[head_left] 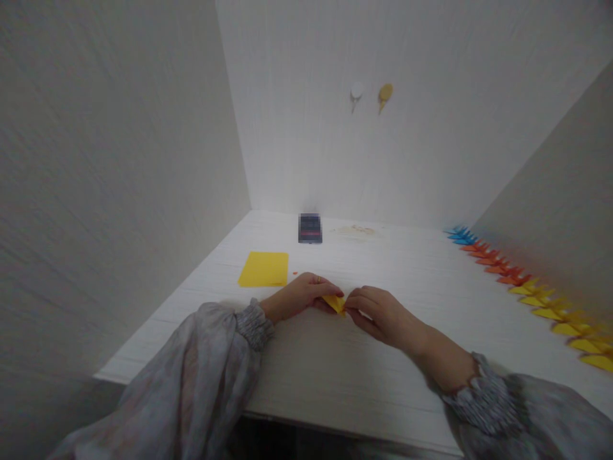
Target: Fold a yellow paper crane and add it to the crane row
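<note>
A small piece of folded yellow paper (334,303) is held between my two hands, above the middle of the white table. My left hand (306,292) pinches it from the left, thumb on top, and covers part of it. On its right end, the fingertips of my right hand (376,311) are closed. The exact shape of the folds is too small to make out. Left of my left hand, a flat stack or sheet of yellow paper squares (264,268) lies on the table.
A dark phone-like device (310,229) lies near the back wall. Folded paper figures (520,276), blue, orange and yellow, line the right side. A tiny orange scrap (295,273) lies beside the yellow squares. Two hooks (385,93) hang on the wall. The table's front edge (335,429) is close.
</note>
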`<state>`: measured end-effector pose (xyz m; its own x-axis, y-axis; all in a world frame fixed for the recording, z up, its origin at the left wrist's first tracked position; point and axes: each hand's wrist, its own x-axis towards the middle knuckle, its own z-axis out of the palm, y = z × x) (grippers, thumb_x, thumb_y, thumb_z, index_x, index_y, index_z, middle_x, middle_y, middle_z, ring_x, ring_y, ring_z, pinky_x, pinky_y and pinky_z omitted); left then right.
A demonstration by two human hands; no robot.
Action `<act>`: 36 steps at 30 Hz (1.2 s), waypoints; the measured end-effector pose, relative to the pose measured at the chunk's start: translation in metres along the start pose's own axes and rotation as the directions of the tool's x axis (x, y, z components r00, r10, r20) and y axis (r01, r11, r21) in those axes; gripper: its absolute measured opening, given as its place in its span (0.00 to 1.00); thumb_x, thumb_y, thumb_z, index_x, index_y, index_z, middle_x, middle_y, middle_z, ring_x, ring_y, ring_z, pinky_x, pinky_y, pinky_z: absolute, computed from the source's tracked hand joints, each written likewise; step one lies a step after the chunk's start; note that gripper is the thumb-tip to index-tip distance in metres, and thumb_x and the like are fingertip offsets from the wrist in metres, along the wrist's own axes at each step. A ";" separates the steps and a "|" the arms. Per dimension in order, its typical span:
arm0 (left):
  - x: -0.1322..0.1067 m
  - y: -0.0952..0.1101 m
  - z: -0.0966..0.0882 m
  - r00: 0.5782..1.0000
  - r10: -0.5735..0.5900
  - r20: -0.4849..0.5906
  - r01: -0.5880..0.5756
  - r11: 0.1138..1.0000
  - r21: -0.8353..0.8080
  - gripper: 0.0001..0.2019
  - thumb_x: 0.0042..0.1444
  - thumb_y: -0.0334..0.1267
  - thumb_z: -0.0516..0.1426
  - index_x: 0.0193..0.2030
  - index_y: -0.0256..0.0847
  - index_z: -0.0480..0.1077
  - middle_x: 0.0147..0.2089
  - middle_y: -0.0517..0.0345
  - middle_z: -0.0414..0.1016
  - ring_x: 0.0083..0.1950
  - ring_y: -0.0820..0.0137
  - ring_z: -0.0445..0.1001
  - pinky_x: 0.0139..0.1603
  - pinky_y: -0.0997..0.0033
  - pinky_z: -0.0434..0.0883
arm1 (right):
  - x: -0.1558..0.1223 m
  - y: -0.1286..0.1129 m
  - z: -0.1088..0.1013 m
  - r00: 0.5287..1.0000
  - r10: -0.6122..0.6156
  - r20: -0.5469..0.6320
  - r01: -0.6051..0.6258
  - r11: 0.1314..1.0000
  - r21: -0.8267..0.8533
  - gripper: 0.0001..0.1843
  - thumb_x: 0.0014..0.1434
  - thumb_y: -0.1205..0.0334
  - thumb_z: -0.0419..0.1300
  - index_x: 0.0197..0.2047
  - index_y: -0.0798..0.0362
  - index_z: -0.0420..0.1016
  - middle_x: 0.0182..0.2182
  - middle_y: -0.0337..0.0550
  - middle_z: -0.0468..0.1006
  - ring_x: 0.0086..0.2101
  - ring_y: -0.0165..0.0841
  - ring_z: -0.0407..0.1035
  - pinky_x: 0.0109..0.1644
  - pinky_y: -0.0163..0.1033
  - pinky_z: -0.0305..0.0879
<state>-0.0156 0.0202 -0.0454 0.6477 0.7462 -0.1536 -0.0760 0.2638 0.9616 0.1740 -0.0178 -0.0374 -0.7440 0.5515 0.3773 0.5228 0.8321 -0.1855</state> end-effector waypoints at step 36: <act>0.005 -0.011 -0.006 0.986 0.138 0.094 -0.166 0.869 0.467 0.18 0.41 0.29 0.55 0.43 0.35 0.69 0.37 0.56 0.73 0.35 0.71 0.69 0.37 0.73 0.65 | 0.013 0.002 0.018 0.925 0.359 -0.122 -0.351 0.933 0.087 0.09 0.53 0.66 0.52 0.38 0.53 0.67 0.31 0.44 0.72 0.31 0.32 0.67 0.32 0.36 0.63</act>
<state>-0.0155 0.0247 -0.0585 0.6992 0.7149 0.0024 0.1805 -0.1797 0.9670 0.1581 -0.0079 -0.0498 -0.4496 0.8019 0.3935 0.7121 0.5877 -0.3840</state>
